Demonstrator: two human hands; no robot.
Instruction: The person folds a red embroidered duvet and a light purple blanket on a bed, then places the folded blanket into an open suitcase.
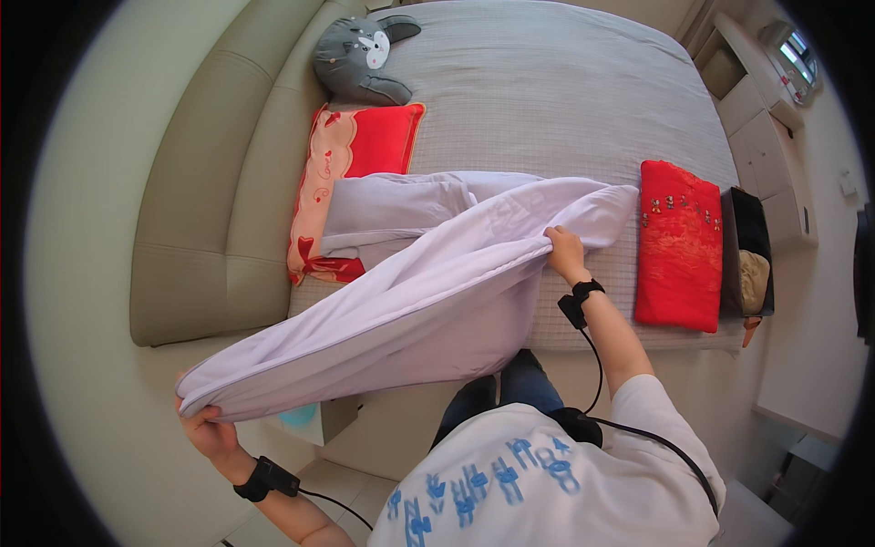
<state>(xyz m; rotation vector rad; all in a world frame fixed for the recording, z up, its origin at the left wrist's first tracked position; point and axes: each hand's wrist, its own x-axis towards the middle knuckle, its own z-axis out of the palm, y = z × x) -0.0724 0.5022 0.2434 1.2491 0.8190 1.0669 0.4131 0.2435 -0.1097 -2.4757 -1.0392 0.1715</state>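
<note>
Presently, the cloth (410, 305) is clamped at one end by the left hand (210, 432) and along an edge by the right hand (568, 253); between them it is spread, partly over the bed (547, 91). On the pillow (381, 139), small red script is printed.

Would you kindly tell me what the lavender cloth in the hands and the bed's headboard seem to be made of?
Lavender cloth: soft, matte fabric, judging by its loose drape and folds; fibre unclear. Headboard: smooth, faintly shiny leather or imitation leather, judging by its seams and padded panels; I cannot tell which.
</note>
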